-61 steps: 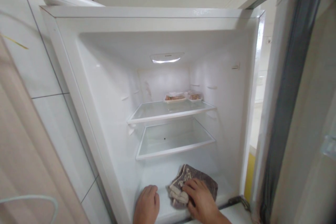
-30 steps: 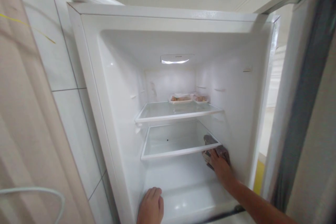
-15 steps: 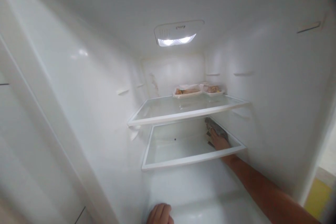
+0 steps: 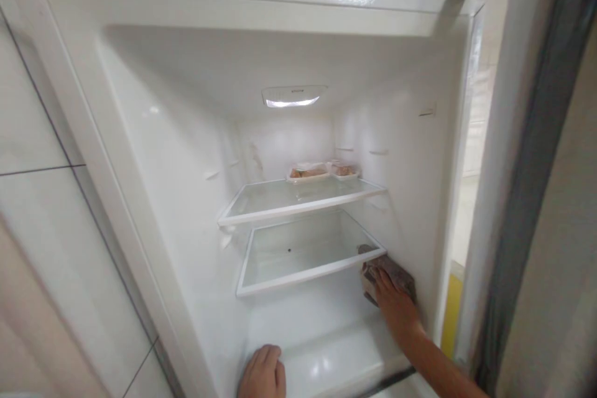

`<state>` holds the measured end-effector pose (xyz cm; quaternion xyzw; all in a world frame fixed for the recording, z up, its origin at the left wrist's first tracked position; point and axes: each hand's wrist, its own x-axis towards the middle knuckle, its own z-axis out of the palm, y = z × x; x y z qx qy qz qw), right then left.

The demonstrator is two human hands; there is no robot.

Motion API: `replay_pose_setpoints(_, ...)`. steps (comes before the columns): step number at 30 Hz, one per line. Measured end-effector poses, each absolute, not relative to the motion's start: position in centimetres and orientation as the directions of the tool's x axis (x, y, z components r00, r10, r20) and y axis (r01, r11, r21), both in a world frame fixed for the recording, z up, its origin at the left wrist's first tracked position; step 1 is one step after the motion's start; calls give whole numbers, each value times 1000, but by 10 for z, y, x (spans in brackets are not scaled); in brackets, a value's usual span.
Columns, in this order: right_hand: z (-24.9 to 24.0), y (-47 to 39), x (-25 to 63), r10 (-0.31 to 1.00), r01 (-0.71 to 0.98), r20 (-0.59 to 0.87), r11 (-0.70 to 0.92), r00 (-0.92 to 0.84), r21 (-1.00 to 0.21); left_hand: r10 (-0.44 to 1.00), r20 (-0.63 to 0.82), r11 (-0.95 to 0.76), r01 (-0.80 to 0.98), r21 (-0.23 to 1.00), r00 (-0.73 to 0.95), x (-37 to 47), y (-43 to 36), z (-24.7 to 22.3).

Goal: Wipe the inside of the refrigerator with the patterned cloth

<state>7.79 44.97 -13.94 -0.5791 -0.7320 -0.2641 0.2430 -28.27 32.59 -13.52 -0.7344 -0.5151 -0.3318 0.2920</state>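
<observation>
My right hand [image 4: 395,301] is pressed over a grey-brown cloth [image 4: 405,277], holding it against the right inner wall of the fridge [image 4: 405,199]. One end of the cloth reaches under the corner of the lower glass shelf [image 4: 280,261]. Down at the bottom left, my left hand [image 4: 263,372] rests by the fridge's lower inside, its fingers curled and close together. What lies under those fingers is hidden.
Two wrapped food trays, a longer one [image 4: 308,173] and a shorter one [image 4: 344,171], stand at the back of the upper glass shelf [image 4: 275,199]. A lit lamp [image 4: 293,98] is in the ceiling. The open door [image 4: 517,168] stands at the right, and a tiled wall [image 4: 32,211] at the left.
My right hand and the cloth have come forward from beneath the lower shelf, along the right wall. The view has drawn back, showing the fridge's top edge and door. My left hand remains low.
</observation>
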Motion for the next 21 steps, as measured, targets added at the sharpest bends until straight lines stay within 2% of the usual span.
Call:
replay_pose_setpoints(4, -151, 394, 94, 691, 977, 697, 64, -191, 204, 566, 790, -308, 949, -66, 238, -278, 322, -126)
replay_pose_setpoints(9, -154, 367, 103, 637, 972, 740, 67, -216, 225, 604, 764, -295, 954, -50, 227, -277, 315, -129)
replay_pose_setpoints(13, -144, 388, 89, 720, 977, 668, 70, -188, 199, 513, 817, -314, 943, -108, 264, -279, 313, -136)
replay_pose_setpoints(18, -125, 443, 64, 779, 975, 587, 201, -220, 98, 482, 820, -333, 930, -156, 310, -285, 318, -143)
replay_pose_setpoints(21, -114, 488, 57, 747, 941, 640, 321, -180, -109, 503, 790, -324, 924, -203, 350, -289, 322, -154)
